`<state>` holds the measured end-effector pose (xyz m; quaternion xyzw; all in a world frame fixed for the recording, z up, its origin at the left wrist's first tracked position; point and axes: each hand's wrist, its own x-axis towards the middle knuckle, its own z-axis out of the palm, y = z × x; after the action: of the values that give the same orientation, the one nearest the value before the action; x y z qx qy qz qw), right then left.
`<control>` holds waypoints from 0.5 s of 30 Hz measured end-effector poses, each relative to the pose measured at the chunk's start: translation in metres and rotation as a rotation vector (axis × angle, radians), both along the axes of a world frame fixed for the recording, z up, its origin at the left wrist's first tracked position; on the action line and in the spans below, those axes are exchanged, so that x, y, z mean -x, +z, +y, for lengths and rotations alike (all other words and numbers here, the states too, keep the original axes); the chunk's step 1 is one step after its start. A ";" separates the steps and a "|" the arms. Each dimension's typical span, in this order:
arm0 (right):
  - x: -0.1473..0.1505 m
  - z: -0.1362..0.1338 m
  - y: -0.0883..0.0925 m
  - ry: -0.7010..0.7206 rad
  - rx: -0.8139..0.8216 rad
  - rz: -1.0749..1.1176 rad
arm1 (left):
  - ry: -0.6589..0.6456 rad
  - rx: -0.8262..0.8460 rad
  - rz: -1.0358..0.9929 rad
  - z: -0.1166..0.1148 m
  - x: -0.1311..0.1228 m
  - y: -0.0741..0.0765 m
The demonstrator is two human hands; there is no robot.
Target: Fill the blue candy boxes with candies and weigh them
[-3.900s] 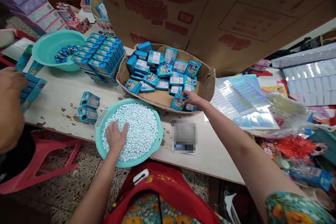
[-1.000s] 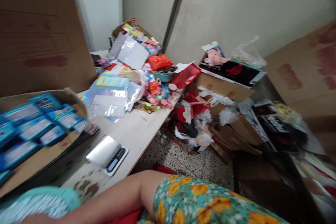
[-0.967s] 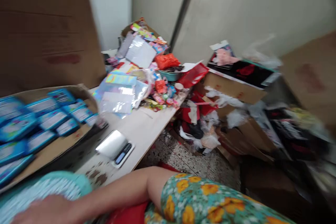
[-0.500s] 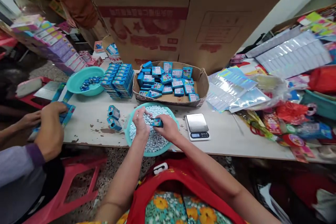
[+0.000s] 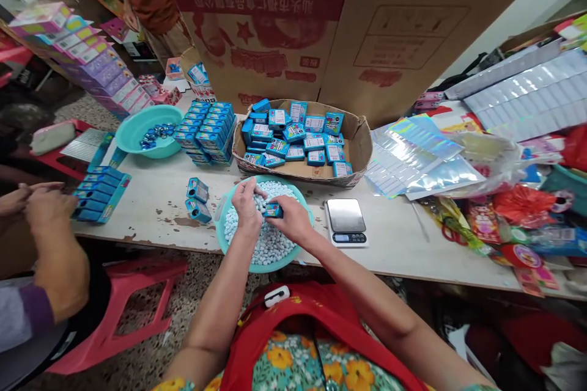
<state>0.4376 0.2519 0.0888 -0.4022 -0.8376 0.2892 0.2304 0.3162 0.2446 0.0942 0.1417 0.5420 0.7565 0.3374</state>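
My right hand [image 5: 293, 220] grips a small blue box [image 5: 274, 210] over a turquoise basin [image 5: 219, 220] filled with pale, pill-shaped candies [image 5: 270, 250]. Close beside the box, my left hand [image 5: 246, 206] has its fingers curled together around some of the candies. Two more blue boxes [image 5: 197, 200] stand on the table left of the basin. Behind it, a cut-down cardboard tray [image 5: 360, 165] carries many blue boxes lying in a loose heap.
A digital scale [image 5: 346, 223] stands right of the basin. Stacked blue boxes [image 5: 211, 131] and a second turquoise basin [image 5: 149, 148] with shiny blue pieces are back left. A co-worker's hands [image 5: 48, 208] are at far left. Shiny sheets [image 5: 422, 159] lie right.
The co-worker's hands have drawn back to the left, uncovering a row of blue boxes. My view has shifted slightly; my own hands stay together over the basin, almost unmoved.
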 end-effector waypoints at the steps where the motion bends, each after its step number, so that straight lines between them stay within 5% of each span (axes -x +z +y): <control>1: 0.001 0.000 0.000 0.002 0.012 0.005 | -0.002 0.007 -0.002 0.001 0.001 0.000; 15: 0.010 -0.001 -0.009 -0.013 0.078 0.118 | -0.028 -0.009 -0.042 -0.003 0.012 0.004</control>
<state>0.4280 0.2507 0.0801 -0.3984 -0.8080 0.3435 0.2653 0.3040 0.2416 0.0981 0.1350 0.5296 0.7568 0.3586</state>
